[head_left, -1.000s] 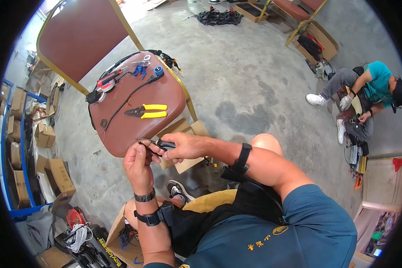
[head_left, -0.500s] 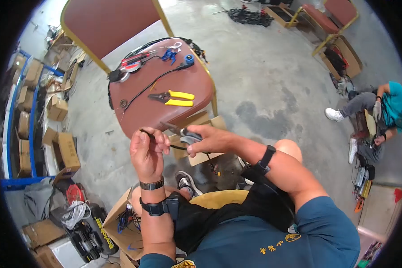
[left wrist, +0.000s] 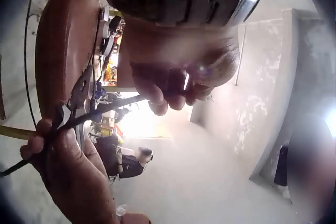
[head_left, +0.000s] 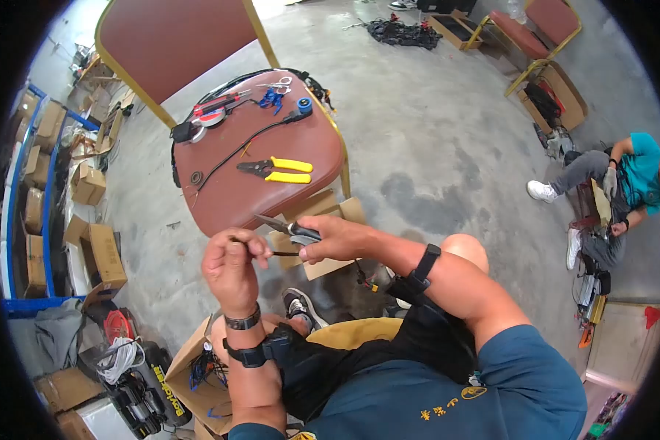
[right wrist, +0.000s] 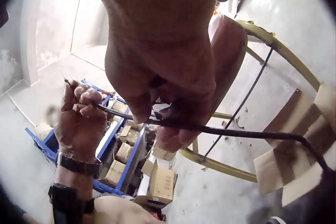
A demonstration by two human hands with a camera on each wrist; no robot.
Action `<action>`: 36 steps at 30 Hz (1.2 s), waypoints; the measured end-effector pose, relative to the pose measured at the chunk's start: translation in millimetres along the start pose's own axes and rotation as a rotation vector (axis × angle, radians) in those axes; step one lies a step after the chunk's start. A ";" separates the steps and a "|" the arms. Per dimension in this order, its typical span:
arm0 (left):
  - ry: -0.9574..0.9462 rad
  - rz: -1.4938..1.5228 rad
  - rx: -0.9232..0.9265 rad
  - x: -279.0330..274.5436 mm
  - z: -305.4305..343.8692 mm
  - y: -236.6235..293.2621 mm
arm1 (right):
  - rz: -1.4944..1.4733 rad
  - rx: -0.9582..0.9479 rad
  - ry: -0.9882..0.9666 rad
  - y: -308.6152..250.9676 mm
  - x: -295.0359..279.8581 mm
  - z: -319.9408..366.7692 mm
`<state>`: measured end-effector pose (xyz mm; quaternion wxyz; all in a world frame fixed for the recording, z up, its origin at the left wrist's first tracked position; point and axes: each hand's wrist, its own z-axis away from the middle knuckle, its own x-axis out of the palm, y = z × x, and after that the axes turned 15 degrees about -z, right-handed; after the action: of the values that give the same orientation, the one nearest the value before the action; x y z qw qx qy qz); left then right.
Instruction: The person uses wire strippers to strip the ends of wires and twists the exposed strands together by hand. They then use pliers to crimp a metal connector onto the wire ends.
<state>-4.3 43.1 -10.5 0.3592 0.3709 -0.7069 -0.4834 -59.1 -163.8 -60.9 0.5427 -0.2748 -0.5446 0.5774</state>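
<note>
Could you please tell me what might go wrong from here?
The tips of the pliers, held in the right hand, sit close to the left hand, so a slip might nick its fingers.

The black cable trails on past the right hand, so a snag might tug it out of the left hand's pinch.
</note>
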 end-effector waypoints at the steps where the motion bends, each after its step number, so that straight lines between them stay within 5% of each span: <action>1: 0.003 -0.054 -0.014 4.2 3.6 0.9 | -0.040 0.009 0.003 5.5 0.0 -0.7; 3: 0.013 -0.170 -0.039 12.8 10.1 2.8 | -0.070 0.015 0.039 11.3 0.1 -1.9; 9: -0.171 -0.636 0.381 37.7 10.2 6.5 | 0.133 -0.018 0.146 19.3 -9.1 -11.6; 12: -0.170 -0.638 0.343 38.4 9.7 5.3 | 0.267 0.010 0.131 18.9 -8.9 -12.0; 16: -0.005 -0.226 -0.113 16.9 11.4 -4.9 | 0.193 -0.041 0.076 16.6 -7.2 -8.8; 19: 0.079 0.094 -0.144 0.2 -3.2 -8.2 | 0.220 0.010 0.131 -9.9 -1.6 -4.3; 23: 0.060 0.080 -0.115 -9.4 -12.1 -12.3 | 0.032 -0.161 0.202 -12.5 -12.2 -14.7; 28: 0.074 -0.002 -0.209 -8.5 -14.1 -11.3 | 0.388 -0.143 0.366 -53.6 -40.5 -25.5; 32: 0.037 -0.077 -0.357 -12.2 -18.9 -13.3 | 0.727 -0.559 0.483 -55.6 -58.4 -48.8; 36: -0.024 -0.092 -0.414 -14.6 -26.2 -21.6 | 1.014 -0.521 0.549 -43.5 -79.0 -75.1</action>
<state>29.0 39.4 -26.0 0.3969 0.3151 -0.5790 -0.6387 43.9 -220.1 -61.5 0.2370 -0.7599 -0.3103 0.5197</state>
